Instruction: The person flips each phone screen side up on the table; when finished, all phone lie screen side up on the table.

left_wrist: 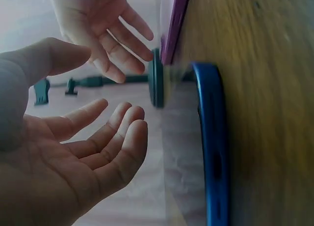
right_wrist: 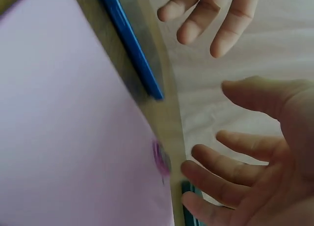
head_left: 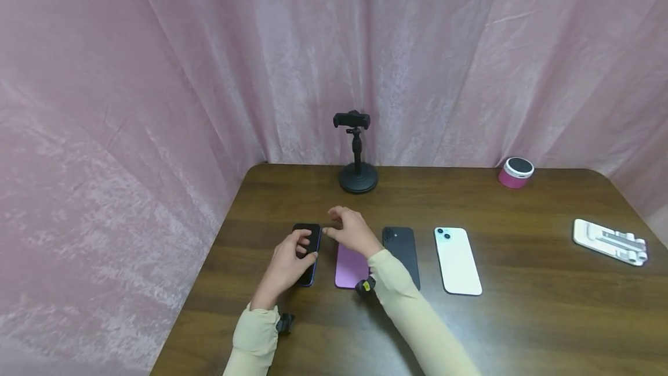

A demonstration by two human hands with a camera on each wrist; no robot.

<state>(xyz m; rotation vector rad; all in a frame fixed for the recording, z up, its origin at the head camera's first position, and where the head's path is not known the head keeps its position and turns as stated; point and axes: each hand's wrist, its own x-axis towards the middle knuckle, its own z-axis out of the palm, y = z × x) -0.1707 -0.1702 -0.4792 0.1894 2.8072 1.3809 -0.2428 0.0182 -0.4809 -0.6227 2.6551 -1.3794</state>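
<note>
In the head view, a dark-faced phone with a blue edge (head_left: 307, 276) lies on the table at the left, its edge also seen in the left wrist view. My left hand (head_left: 288, 261) hovers over it, fingers loosely bent and holding nothing; the left wrist view shows a gap between fingers and phone. Beside it lies a purple phone (head_left: 349, 268), back up in the right wrist view. Above its top end is my right hand (head_left: 356, 232), empty, with fingers spread and relaxed, pointing toward the left hand. The two hands are apart.
Right of the purple phone lie a black phone (head_left: 403, 253) and a white phone (head_left: 459, 266). A black phone stand (head_left: 358, 177) stands at the back edge. Farther right are a pink-and-white round speaker-like object (head_left: 515, 173) and a white folded device (head_left: 609, 242). Pink curtains (head_left: 417, 62) hang behind.
</note>
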